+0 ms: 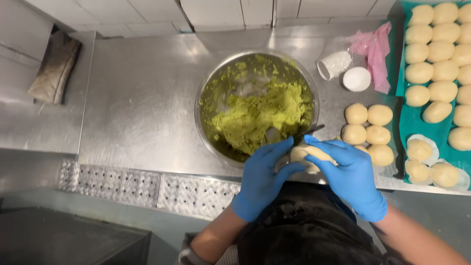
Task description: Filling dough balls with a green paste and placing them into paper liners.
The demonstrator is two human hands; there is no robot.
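Both blue-gloved hands at steel counter front edge: left hand cups pale dough piece, right hand grips it plus dark thin utensil reaching into round steel bowl of green paste.

This is a commercial kitchen or a bakery. The steel worktop is wide, the wall behind has white tiles, and many dough balls lie in rows on a green tray beside paper cups.
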